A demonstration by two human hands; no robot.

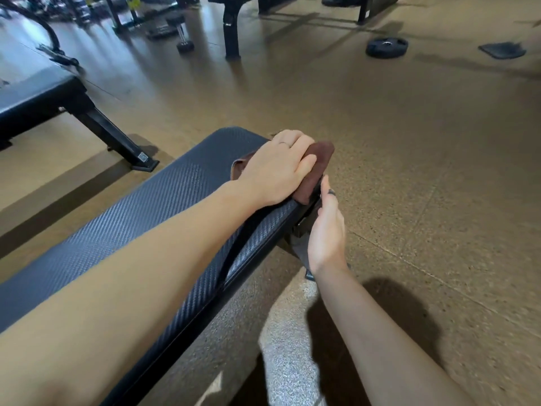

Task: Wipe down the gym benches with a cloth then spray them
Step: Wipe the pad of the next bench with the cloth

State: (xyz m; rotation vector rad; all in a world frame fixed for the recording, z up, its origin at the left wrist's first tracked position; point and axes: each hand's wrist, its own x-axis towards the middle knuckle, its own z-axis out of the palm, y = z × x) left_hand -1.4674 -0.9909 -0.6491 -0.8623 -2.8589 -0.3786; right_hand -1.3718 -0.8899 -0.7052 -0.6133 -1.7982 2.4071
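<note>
While the brown floor (409,171) spread wide around it, the padded black worktop (131,230) ran diagonally toward the far end, a second bench (38,95) standing well apart at left. Across it reached the left hand (275,171), fingers curled over the brown cloth (316,168), pressing it onto the right edge, likely to wipe there. Just beside, the right hand (326,230) lay straight-fingered against the side, seemingly steadying.

A black round weight plate (386,47) lies on the tan speckled floor (409,142) at upper right, beside a flat dark square mat (502,50); a black dumbbell (181,33) lies at upper centre.
</note>
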